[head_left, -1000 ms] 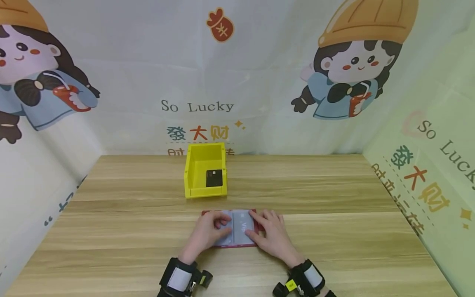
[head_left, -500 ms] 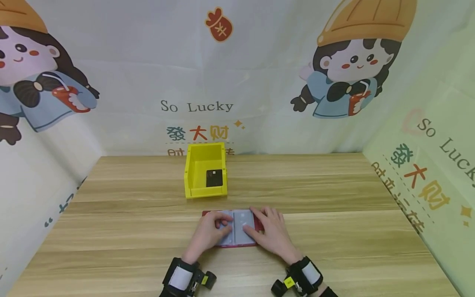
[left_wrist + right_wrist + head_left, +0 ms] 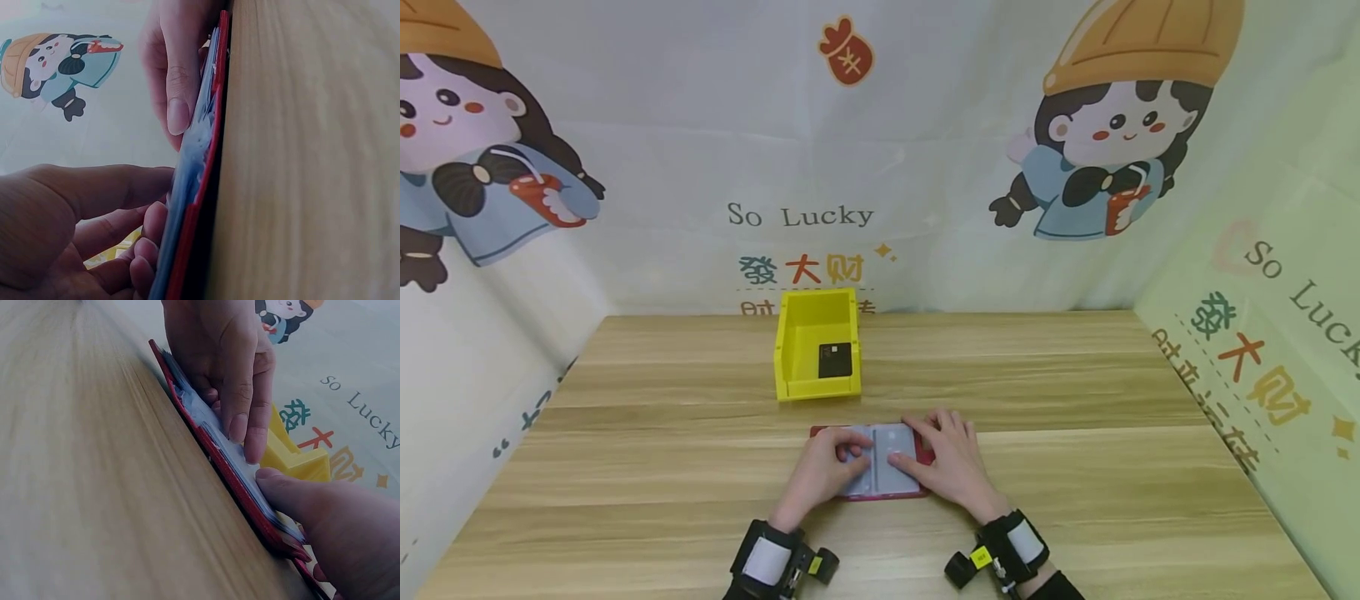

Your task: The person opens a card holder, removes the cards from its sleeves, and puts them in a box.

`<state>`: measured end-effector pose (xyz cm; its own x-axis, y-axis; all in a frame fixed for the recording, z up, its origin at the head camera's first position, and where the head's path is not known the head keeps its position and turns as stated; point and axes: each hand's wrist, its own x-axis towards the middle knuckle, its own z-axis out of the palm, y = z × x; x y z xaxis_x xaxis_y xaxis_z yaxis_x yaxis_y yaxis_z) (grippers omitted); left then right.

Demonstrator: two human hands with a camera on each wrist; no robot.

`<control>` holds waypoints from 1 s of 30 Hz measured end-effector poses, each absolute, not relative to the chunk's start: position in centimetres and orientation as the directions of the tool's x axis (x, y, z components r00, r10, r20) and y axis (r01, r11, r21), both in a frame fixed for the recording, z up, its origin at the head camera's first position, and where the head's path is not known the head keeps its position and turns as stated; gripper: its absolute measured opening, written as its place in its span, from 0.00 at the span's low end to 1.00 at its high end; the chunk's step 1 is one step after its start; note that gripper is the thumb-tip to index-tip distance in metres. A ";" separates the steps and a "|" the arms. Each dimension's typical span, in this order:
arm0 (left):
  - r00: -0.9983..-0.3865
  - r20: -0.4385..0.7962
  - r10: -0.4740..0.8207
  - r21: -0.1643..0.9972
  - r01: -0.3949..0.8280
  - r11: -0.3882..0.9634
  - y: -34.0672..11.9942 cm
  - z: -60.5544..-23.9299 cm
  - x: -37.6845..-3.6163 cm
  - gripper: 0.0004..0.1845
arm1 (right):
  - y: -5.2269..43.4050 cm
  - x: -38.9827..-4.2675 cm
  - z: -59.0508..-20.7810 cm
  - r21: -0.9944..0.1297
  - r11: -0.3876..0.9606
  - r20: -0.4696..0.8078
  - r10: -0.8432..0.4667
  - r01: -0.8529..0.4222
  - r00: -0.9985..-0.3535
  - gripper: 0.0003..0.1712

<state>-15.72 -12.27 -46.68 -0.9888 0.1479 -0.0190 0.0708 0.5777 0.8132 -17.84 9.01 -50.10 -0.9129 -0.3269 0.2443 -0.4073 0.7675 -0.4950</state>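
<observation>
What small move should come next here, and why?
Probably the right hand sliding the card out of the right-hand sleeve of the open red card holder. Both hands lie on its clear pockets, the left hand pressing the left page flat, and a black card already lies in the yellow bin.

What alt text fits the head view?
Two hands, left hand and right hand, press on an open red card holder with clear sleeves, flat on a wooden table. Behind it a yellow bin holds a black card.
</observation>
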 end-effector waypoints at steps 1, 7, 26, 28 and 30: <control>-0.989 -0.020 0.149 0.814 0.070 0.576 -12.3 -46.7 -15.7 0.08 | 9.0 -17.8 -50.1 -0.497 0.766 0.248 -0.325 -0.408 -0.913 0.35; -0.988 -0.021 0.151 0.812 0.071 0.579 -12.3 -46.7 -15.7 0.08 | 9.0 -17.8 -50.0 -0.527 0.750 0.265 -0.303 -0.400 -0.916 0.34; -0.992 -0.010 0.127 0.819 0.065 0.570 -12.2 -46.7 -15.9 0.06 | 8.6 -16.3 -50.5 -0.647 0.565 0.469 -0.235 -0.512 -0.851 0.06; -0.993 -0.008 0.119 0.822 0.062 0.566 -12.2 -46.7 -15.9 0.05 | 8.5 -16.1 -50.5 -0.647 0.541 0.491 -0.245 -0.538 -0.836 0.07; -0.993 0.000 0.121 0.820 0.069 0.569 -12.3 -46.8 -15.9 0.05 | 8.5 -15.9 -50.5 -0.647 0.514 0.510 -0.256 -0.562 -0.821 0.08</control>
